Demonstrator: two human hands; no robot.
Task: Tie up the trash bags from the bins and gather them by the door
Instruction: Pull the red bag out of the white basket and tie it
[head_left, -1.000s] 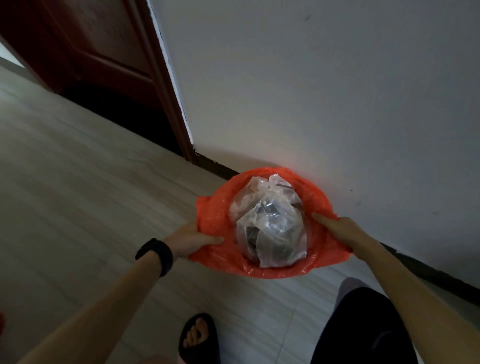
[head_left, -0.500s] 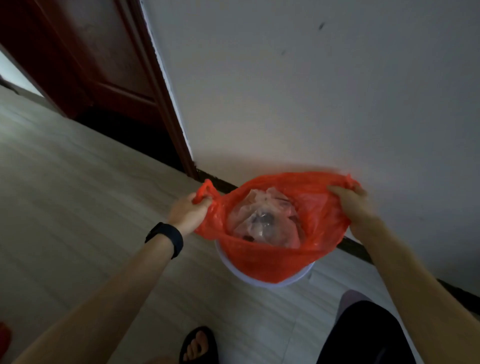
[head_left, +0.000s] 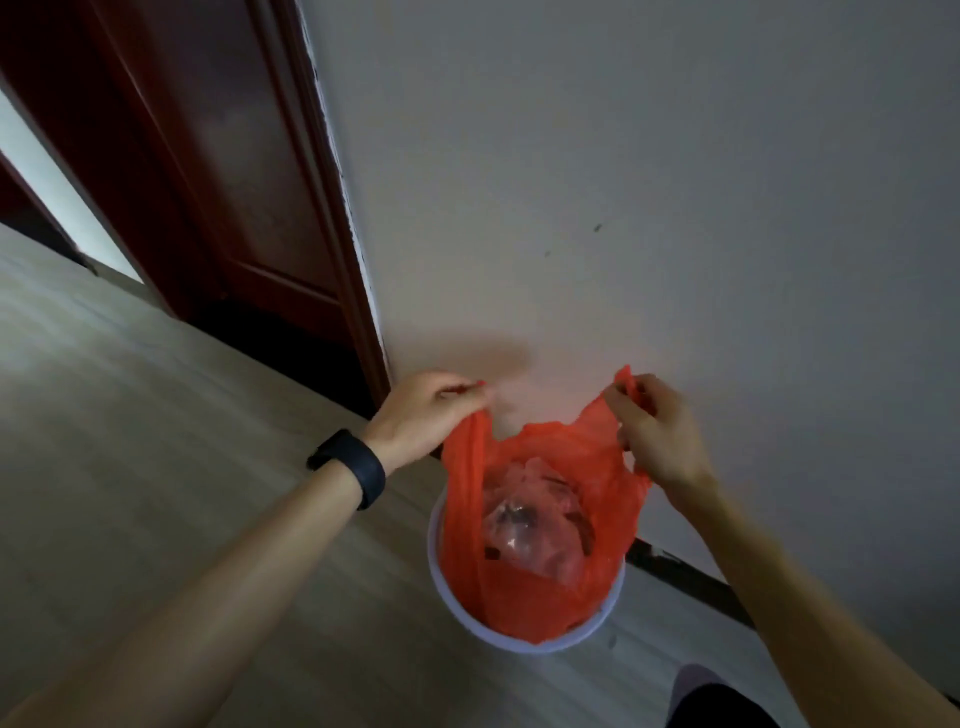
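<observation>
Lower centre of the frame, against the pale wall (head_left: 649, 182): one orange trash bag (head_left: 524, 597) stands with its lower part inside one white bin (head_left: 519, 642), whose rim shows round the bag's near side. You hold the bag by two drawn-up ears, one per hand. Your left grip (head_left: 421, 410) has its fingers curled round the left ear. Your right grip (head_left: 660, 431) pinches the right ear between thumb and fingertips, with a tip of plastic standing above them. Both grips sit at about equal height and apart from each other, and the bag's open mouth lies between and below them. The bag lies directly under the grips, and its long axis runs up and down the frame, from the ears into the bin. Its bottom is hidden, so you cannot tell whether it rests on the bin's base. Contents counted: one clear plastic bundle (head_left: 530, 535) with dark items inside, not identifiable. Judgement: the step in hand looks like readying the ears for the knot, and the coming move turns on the gap between them, since each must cross the mouth toward the other. Neither hand is nearer, as each has its own ear. One dark red door (head_left: 208, 156) stands at upper left, on your left hand's side. One dark wristband (head_left: 353, 465) is on the left wrist.
</observation>
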